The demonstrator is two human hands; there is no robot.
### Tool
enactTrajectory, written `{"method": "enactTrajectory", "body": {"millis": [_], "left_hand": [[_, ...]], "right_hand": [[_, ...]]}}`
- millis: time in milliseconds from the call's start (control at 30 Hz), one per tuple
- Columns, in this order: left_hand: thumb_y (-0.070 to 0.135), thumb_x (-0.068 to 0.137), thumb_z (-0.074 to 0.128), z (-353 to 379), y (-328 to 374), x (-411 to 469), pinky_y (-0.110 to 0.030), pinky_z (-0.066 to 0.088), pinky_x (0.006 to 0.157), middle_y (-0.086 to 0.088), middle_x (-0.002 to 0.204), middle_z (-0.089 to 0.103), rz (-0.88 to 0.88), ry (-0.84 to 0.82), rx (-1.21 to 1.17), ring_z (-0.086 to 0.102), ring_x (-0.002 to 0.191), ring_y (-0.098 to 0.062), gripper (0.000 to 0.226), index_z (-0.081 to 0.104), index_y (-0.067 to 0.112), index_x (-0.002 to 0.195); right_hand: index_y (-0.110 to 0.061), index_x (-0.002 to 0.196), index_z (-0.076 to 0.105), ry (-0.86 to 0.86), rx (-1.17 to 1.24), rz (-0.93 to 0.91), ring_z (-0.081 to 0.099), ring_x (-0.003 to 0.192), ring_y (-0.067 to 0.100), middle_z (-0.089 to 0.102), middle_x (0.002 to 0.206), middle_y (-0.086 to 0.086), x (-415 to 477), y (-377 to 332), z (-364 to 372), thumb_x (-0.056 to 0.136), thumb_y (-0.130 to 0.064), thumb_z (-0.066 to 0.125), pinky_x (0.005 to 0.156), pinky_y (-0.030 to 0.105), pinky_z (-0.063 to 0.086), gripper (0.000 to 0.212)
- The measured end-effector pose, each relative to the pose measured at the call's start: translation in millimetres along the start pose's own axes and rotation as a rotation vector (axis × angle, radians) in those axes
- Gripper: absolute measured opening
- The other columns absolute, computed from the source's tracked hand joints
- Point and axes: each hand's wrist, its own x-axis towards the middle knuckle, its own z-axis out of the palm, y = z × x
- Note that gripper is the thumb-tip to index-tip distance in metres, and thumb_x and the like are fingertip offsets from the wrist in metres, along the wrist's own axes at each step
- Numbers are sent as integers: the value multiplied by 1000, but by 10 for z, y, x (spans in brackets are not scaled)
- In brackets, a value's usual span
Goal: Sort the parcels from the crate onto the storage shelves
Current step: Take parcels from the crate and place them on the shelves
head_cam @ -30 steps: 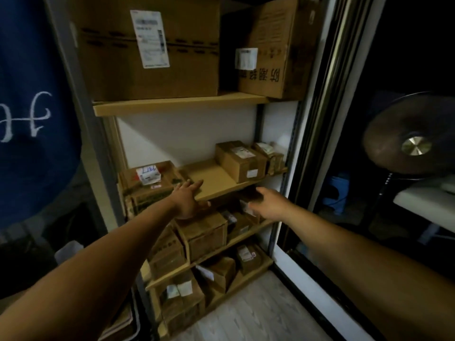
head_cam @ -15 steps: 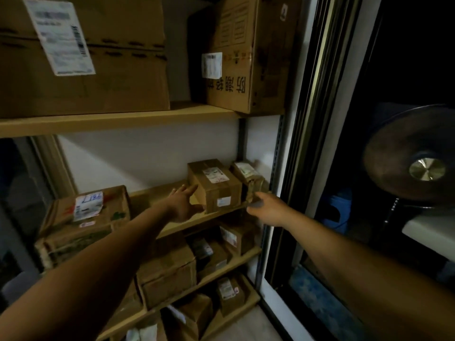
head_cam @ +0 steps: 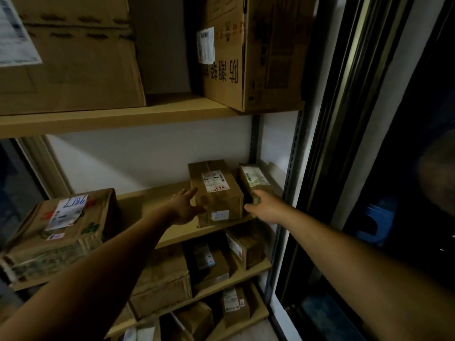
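A brown taped parcel (head_cam: 216, 190) with a white label stands on the middle wooden shelf (head_cam: 152, 200). My left hand (head_cam: 184, 206) lies flat against its left side, fingers spread and thumb at the front face. My right hand (head_cam: 264, 207) is at its right front corner, fingers curled into the dark gap between it and a smaller labelled parcel (head_cam: 253, 179) by the shelf post. The parcel rests on the shelf between both hands. The crate is out of view.
A wide box marked L186 (head_cam: 66, 225) fills the shelf's left end. Two big cartons (head_cam: 73, 57) (head_cam: 246, 52) sit on the shelf above. Several small parcels (head_cam: 211, 262) crowd the lower shelves. A dark door frame (head_cam: 320, 143) borders the rack on the right.
The view has moved closer to the rack. Both hands have reached forward from below the shelf and now touch the brown parcel on either side.
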Motion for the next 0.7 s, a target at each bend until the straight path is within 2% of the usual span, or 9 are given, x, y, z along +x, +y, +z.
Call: {"method": "enactTrajectory", "body": {"millis": [100,167,233,367,467,533,600,633,700], "left_hand": [[46,87,58,-1,-48,273,-54,19,115,-5,159,9,-40,-8,-75,10,145,-32,82,8,32,151],[46,86,59,6,-57,497,-52,23,114,-7,158,15,-57,-7,-180,17,144,-32,84,9,30,152],[37,87,62,30,-14,594,-44,32,109,-9,152,30,-54,-9,-321,31,138,-31,80,15,24,151],[22,89,62,172,85,776,-27,43,81,2,103,56,-44,-4,-467,53,95,-14,40,47,18,126],[25,91,60,283,126,926,-37,53,85,-4,94,60,-71,-10,-455,61,94,-22,16,56,16,104],[24,90,61,352,109,1033,-41,51,90,-11,108,61,-109,19,-544,61,106,-30,43,46,9,127],[28,86,67,425,134,1120,-39,52,80,-12,115,57,-264,90,-706,61,103,-31,79,17,9,145],[32,85,67,477,134,1174,-37,53,69,-13,113,59,-313,112,-746,63,92,-28,74,24,10,142],[35,88,63,533,142,1212,-31,49,52,-15,103,63,-363,92,-731,63,75,-21,35,49,15,114]], "right_hand": [[-22,147,31,-38,10,11,53,120,25,47,142,6,261,-45,17,86,-41,62,99,41,47,70],[-20,149,25,-48,-4,28,52,121,25,44,144,6,450,-72,16,92,-36,58,96,34,46,68],[-18,147,29,-50,-1,26,52,120,23,47,140,5,566,-98,48,95,-31,55,86,29,45,59],[-24,139,40,-87,31,-6,52,120,20,53,136,0,895,-101,240,92,-31,58,100,36,45,50],[-26,140,39,-118,41,-1,50,123,19,52,135,-2,1123,-55,307,92,-33,58,101,38,43,52],[-26,141,36,-144,60,18,50,123,20,51,136,-1,1237,-5,331,92,-35,57,100,38,44,55],[-25,145,30,-187,108,41,51,122,21,49,138,1,1377,65,337,92,-39,55,99,38,45,60],[-24,148,24,-204,138,69,51,122,22,47,140,2,1434,98,342,92,-43,53,97,38,46,66],[-26,150,14,-223,209,127,51,120,24,44,142,4,1496,148,362,92,-48,51,91,36,49,72]]}}
